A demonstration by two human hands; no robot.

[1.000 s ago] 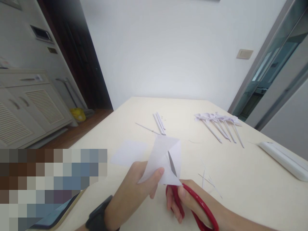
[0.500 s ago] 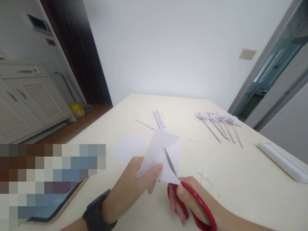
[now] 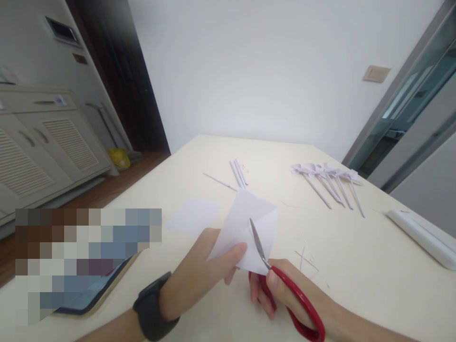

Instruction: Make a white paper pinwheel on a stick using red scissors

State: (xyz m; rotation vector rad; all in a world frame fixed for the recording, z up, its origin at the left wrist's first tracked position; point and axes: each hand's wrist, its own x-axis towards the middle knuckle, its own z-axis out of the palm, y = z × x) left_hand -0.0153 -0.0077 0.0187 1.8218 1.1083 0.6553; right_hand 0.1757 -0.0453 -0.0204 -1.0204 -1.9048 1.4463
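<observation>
A creased white sheet of paper (image 3: 231,223) is pinched in my left hand (image 3: 217,256), thumb on top and fingers beneath. My right hand (image 3: 285,285) grips red-handled scissors (image 3: 297,289), with fingers through the loops. One scissor blade (image 3: 257,240) lies over the paper's face, pointing away from me; the other blade is hidden under the sheet. Just beyond my left hand, a second white paper square (image 3: 194,213) lies flat on the table.
Rolled paper sticks (image 3: 238,173) lie beyond the paper. Several paper pinwheels (image 3: 327,183) on sticks rest at the right back. Thin paper strips (image 3: 306,259) are scattered right of my hands. A tablet (image 3: 96,289), partly pixelated, lies left; a white elongated object (image 3: 422,237) sits far right.
The scissor blade sits slightly farther right over the paper and stands out more from it. The whole view has shifted a little. Both hands keep their holds.
</observation>
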